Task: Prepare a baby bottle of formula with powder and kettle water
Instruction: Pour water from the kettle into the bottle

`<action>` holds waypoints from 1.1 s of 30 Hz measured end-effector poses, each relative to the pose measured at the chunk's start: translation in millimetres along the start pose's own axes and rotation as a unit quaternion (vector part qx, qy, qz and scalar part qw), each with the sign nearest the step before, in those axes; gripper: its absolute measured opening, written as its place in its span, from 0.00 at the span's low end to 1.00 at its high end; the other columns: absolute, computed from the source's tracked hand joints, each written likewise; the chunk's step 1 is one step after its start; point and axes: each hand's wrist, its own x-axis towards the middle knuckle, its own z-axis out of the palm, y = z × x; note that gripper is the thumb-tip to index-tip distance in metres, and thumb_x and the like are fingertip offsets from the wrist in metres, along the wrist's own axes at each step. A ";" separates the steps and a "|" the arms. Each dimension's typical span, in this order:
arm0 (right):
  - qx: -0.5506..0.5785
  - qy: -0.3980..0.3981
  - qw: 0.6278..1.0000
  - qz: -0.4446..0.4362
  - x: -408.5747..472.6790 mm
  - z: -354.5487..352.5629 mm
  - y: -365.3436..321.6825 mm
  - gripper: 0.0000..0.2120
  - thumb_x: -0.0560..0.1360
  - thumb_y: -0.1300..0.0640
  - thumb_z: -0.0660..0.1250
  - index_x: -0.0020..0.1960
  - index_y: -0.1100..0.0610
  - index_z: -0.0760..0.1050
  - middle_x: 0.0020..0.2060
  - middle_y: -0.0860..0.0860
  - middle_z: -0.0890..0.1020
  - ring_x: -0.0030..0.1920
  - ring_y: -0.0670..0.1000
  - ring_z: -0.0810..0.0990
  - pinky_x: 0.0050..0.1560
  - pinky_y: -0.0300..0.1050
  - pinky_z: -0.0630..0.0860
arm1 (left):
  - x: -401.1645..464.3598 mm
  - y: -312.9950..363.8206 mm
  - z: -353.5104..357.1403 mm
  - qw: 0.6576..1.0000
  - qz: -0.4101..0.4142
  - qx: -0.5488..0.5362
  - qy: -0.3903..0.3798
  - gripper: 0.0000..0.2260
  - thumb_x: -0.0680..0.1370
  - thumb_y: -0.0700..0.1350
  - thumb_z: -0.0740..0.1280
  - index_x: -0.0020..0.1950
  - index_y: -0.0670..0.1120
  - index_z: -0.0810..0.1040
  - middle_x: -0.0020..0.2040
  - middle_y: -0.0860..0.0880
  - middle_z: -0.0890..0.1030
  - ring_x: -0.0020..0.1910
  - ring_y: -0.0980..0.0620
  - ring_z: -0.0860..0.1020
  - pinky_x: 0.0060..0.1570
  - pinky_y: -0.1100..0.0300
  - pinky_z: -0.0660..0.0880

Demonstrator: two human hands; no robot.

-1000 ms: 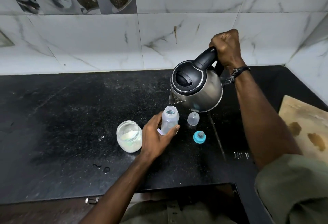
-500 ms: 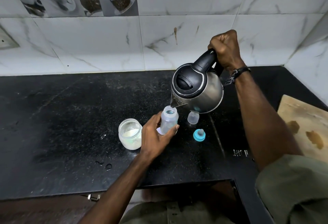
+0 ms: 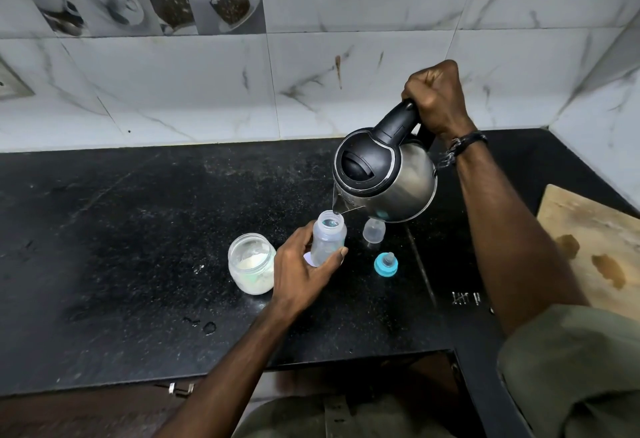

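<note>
A clear baby bottle (image 3: 328,240) stands open on the black counter (image 3: 138,229), and my left hand (image 3: 300,272) grips its lower body. My right hand (image 3: 437,99) grips the black handle of a steel kettle (image 3: 385,176), tilted left with its spout just above the bottle's mouth. An open glass jar of white powder (image 3: 251,263) stands left of my left hand. The bottle's clear cap (image 3: 374,230) sits under the kettle's body. A teal ring with the teat (image 3: 385,264) lies to the right of the bottle.
A wooden cutting board (image 3: 595,247) with stains lies at the right edge. A marble-tiled wall (image 3: 311,73) rises behind the counter and turns at the right corner. Small water drops (image 3: 204,326) sit near the counter's front edge.
The kettle has tipped further and dropped, bringing its spout from beside the bottle to right over its mouth. My left hand has kept its hold on the bottle.
</note>
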 end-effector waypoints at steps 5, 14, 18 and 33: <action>-0.007 -0.010 1.000 -0.008 -1.4 0.4 -0.5 0.16 0.64 0.60 0.60 0.24 0.71 0.64 0.26 0.56 0.64 0.31 0.54 0.60 0.32 0.53 0.54 | -0.3 0.0 0.4 1.000 -0.002 0.002 0.000 0.25 0.72 0.59 0.75 0.67 0.51 0.80 0.57 0.57 0.84 0.56 0.59 0.82 0.55 0.57 0.80; -0.018 -0.013 1.000 -0.013 -1.1 1.1 -2.1 0.19 0.63 0.56 0.60 0.25 0.72 0.64 0.26 0.56 0.64 0.31 0.53 0.60 0.28 0.54 0.56 | -2.3 -0.6 -0.5 1.000 0.005 0.006 0.002 0.23 0.73 0.58 0.76 0.66 0.55 0.79 0.55 0.58 0.84 0.55 0.60 0.82 0.53 0.61 0.79; -0.011 -0.015 1.000 -0.015 -1.7 2.1 -4.2 0.19 0.62 0.54 0.60 0.24 0.70 0.62 0.26 0.56 0.63 0.31 0.53 0.59 0.30 0.52 0.55 | -3.0 0.6 -1.0 1.000 0.005 0.012 0.004 0.23 0.73 0.59 0.76 0.66 0.55 0.79 0.55 0.60 0.83 0.55 0.62 0.81 0.53 0.64 0.78; -0.023 -0.014 1.000 -0.001 -2.3 2.1 -6.9 0.15 0.64 0.58 0.60 0.23 0.66 0.65 0.26 0.55 0.66 0.31 0.52 0.62 0.29 0.45 0.56 | -4.8 -0.3 -1.8 1.000 0.003 0.020 0.002 0.27 0.72 0.60 0.75 0.67 0.49 0.80 0.59 0.54 0.85 0.57 0.58 0.82 0.56 0.58 0.79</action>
